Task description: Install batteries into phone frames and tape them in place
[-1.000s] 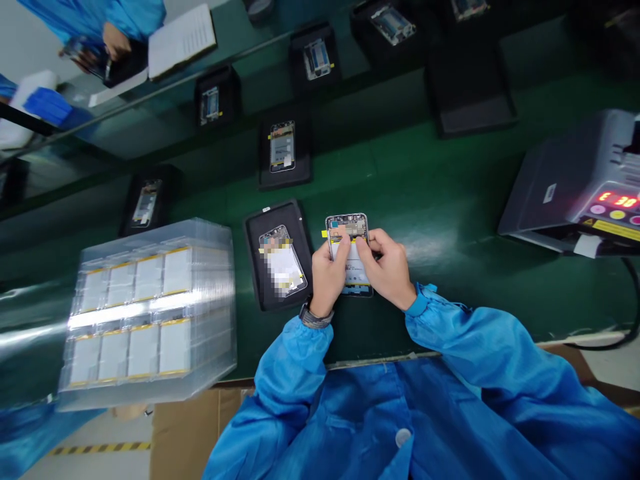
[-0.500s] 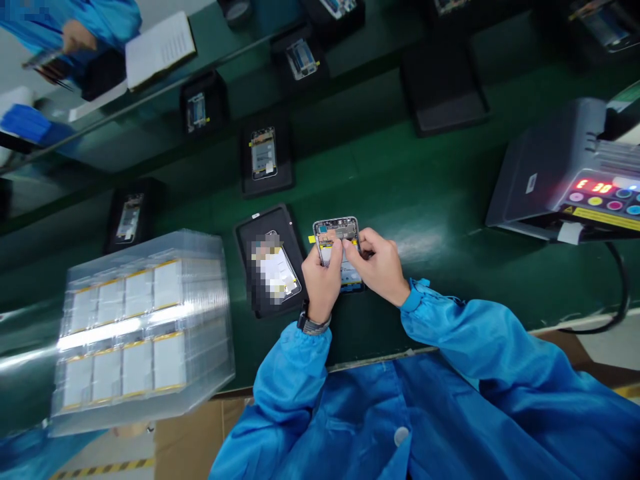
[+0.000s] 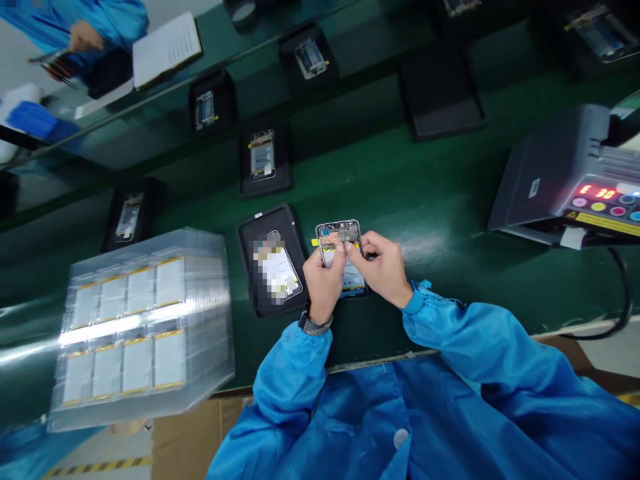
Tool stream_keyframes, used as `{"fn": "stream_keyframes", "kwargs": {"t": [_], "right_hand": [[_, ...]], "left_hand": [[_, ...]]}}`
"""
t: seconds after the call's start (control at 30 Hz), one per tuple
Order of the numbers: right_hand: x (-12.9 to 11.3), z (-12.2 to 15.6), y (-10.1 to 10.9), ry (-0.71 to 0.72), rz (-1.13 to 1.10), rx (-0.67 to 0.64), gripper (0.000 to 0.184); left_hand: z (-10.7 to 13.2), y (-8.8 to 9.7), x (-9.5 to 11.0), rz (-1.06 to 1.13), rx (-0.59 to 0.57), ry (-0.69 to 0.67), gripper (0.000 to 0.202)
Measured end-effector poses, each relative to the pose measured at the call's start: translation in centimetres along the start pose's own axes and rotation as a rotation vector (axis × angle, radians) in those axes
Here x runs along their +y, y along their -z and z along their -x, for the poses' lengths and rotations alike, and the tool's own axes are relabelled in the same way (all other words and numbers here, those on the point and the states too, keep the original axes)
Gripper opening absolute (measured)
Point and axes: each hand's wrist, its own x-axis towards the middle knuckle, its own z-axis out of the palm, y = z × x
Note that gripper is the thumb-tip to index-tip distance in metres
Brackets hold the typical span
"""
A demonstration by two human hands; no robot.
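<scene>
An opened phone (image 3: pixel 354 275), its circuit board and battery exposed, is between my two hands over the green bench. My left hand (image 3: pixel 324 283) closes on its left edge, with the thumb laid on the inner parts. From the right side my right hand (image 3: pixel 383 263) grips it, and that thumb presses near the top of the battery, beside the left thumb. What lies under the thumb tips is hidden. A yellow tab sticks out at the phone's upper left. Left of my hands, a second opened phone (image 3: pixel 287 273), partly blurred out, rests in a black tray (image 3: pixel 245 233).
A clear plastic tray stack (image 3: pixel 207 313) of white batteries stands at left. A grey machine (image 3: pixel 543 167) with a red display is at right. Farther back are black trays with opened phones (image 3: pixel 263 155), a bare black tray (image 3: pixel 443 100), and a co-worker's hand (image 3: pixel 86 37).
The view has shifted slightly. Both hands keep their hold on the phone, with the thumbs moved only a little.
</scene>
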Motion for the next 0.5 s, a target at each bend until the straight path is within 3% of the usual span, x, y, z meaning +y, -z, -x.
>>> {"fn": "stream_keyframes", "kwargs": {"t": [0.2,0.5], "right_hand": [[0.02,0.38,0.06,0.058,-0.022,-0.019,0.025],[-0.05,0.53,0.09,0.065,0.037,-0.014,0.025]], "left_hand": [[-0.11,0.09,-0.12,0.081,-0.072,0.016,0.038],[-0.04,0.31,0.62,0.055,-0.045,-0.016,0.036]]}}
